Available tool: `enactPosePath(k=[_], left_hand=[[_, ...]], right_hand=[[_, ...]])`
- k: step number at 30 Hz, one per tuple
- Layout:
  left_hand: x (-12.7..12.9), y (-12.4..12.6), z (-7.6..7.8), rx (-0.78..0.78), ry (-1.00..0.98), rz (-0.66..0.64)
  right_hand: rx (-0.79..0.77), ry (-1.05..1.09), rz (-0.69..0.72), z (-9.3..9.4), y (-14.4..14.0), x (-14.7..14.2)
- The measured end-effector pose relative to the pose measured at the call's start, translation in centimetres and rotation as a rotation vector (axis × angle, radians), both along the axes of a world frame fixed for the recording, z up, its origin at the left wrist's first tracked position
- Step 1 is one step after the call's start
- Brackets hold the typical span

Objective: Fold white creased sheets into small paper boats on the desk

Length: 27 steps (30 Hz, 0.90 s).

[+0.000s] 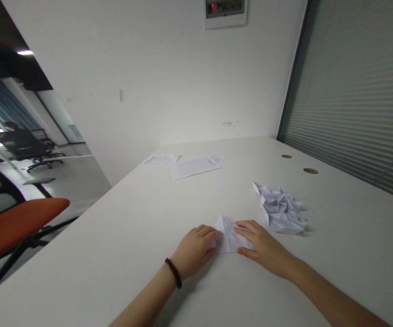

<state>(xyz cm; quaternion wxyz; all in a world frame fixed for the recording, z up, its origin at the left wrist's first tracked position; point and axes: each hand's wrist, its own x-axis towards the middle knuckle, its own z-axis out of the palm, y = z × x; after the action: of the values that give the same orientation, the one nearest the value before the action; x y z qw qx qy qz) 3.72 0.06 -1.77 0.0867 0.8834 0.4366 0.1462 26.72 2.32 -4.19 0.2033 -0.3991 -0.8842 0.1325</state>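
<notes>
A small folded sheet of white paper lies on the white table in front of me, with a pointed top and creases meeting near its middle. My left hand, a dark band round its wrist, grips the left side of the paper, fingers on top and thumb at the lower edge. From the right, my right hand holds the other side, fingers on the upper part and thumb by the bottom corner. Both hands cover the paper's outer corners. Close by on the right sits a cluster of folded white paper pieces.
Printed sheets lie toward the far end of the table. Two round holes pierce the tabletop near the right-hand blinds. An orange chair stands left of the table; a person sits in the background.
</notes>
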Motion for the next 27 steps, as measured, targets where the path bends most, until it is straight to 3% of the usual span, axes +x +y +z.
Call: enactPosePath(k=[9,15,19,23,27], left_hand=[[-0.5,-0.2,0.7,0.027,0.069,0.089],[-1.0,-1.4,1.6,0.012,0.017,0.052],[-0.9,-1.7,1.0,-0.010,-0.018,0.087],[-0.4,-1.5,-0.4,0.026,-0.050,0.093],[0.0,-1.5,-0.8,0.009,-0.060,0.029]], right_hand=[[-0.023,0.021,-0.077,2.2,-0.3,-0.3],[-0.174,0.090,0.028,3.5,-1.0,-0.2],[-0.266,0.102,-0.021,2.6,-0.4,-0.3],[-0.200,0.118,-0.093,0.9,0.3,-0.9],[-0.142,0.112,-0.123,0.5,0.4,-1.2]])
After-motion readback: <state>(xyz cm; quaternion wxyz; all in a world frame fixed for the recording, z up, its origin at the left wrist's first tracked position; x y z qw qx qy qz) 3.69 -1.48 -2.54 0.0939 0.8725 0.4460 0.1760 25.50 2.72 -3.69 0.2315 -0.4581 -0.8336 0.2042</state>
